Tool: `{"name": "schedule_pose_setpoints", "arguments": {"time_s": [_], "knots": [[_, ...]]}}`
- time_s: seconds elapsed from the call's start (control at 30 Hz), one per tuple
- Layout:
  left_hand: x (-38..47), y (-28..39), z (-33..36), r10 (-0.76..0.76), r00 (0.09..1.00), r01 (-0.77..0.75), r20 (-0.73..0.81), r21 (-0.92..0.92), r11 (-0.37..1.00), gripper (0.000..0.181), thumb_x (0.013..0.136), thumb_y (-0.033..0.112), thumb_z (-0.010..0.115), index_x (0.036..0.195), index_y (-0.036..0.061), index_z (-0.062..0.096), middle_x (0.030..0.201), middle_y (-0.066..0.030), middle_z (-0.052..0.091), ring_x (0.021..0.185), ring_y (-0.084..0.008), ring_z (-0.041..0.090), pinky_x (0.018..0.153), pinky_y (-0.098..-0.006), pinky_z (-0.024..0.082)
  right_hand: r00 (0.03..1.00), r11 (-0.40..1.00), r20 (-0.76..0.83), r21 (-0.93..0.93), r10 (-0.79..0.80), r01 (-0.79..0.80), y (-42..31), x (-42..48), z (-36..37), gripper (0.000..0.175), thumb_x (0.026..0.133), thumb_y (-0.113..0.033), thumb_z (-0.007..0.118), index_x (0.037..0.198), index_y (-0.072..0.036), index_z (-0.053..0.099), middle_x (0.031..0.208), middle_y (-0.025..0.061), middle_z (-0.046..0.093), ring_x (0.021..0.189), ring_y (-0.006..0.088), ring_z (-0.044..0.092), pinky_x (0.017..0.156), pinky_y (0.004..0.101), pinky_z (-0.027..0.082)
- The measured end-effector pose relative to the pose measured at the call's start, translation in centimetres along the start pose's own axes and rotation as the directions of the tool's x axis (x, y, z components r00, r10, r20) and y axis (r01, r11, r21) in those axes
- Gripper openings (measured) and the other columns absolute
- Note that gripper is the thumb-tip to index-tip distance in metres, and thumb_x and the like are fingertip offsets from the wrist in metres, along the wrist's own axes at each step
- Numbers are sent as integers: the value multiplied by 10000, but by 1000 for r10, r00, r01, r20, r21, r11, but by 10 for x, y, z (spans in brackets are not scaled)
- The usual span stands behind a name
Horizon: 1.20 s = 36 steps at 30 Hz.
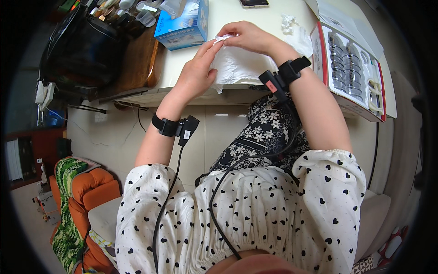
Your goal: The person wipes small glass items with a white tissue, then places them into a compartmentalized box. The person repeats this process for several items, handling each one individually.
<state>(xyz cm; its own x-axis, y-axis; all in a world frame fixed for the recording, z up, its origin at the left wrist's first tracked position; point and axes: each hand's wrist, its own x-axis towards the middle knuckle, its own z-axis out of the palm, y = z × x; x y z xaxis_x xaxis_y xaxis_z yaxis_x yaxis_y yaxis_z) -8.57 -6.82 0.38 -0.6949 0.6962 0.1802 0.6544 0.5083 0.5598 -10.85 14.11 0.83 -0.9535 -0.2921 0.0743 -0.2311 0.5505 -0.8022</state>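
A white tissue sheet (236,66) spreads over the near edge of the white table, one corner hanging past it. Its far end is bunched into a small crumpled wad (222,38) between my two hands. My right hand (248,37) pinches this wad between thumb and curled fingers. From the left, my left hand (200,68) meets it with its fingertips, its fingers long and its thumb lying lower, apart from them. What the left fingertips press on is partly hidden. Both wrists wear black straps with small cabled devices.
A blue tissue box (184,32) stands left of my hands, beside a brown wooden board (145,61) and a glossy black appliance (82,51). More crumpled tissue (290,23) lies to the right. An open box of clear cups (345,65) sits at the right edge. A phone (254,3) lies behind.
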Motion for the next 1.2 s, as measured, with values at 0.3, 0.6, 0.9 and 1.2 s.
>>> {"name": "schedule_pose_setpoints", "arguments": {"time_s": [0.3,0.6,0.9,1.2], "knots": [[-8,-7,21,-78,997,75,-29,-80,994,683,731,13,545,1376,100,343,1408,-151,359,1100,-352,539,872,-396,482,993,982,-68,170,96,-83,1,-13,-18,139,812,-119,608,917,-30,627,793,-3,574,738,67,504,676,204,410],[-9,-6,24,-210,963,176,-170,-198,964,623,731,190,709,1265,84,405,1226,-116,503,982,-280,559,818,-398,465,995,983,-97,185,27,-8,-7,-9,-7,147,793,-169,661,832,-30,632,709,19,597,661,104,525,627,251,432],[29,-19,27,-340,912,-29,-232,-860,509,149,875,96,625,986,17,567,884,-8,590,772,-64,520,708,-195,423,999,967,-41,251,-24,33,-16,-10,-5,147,840,-172,637,870,-29,628,764,-1,598,713,79,521,657,220,430],[39,-16,45,-452,767,-193,-455,-836,514,115,894,89,574,962,16,516,865,-18,552,722,-57,492,653,-197,426,995,998,-96,-58,-4,-2,-1,-10,-9,177,833,-192,613,918,-39,638,777,57,626,704,148,558,658,273,455]]}}
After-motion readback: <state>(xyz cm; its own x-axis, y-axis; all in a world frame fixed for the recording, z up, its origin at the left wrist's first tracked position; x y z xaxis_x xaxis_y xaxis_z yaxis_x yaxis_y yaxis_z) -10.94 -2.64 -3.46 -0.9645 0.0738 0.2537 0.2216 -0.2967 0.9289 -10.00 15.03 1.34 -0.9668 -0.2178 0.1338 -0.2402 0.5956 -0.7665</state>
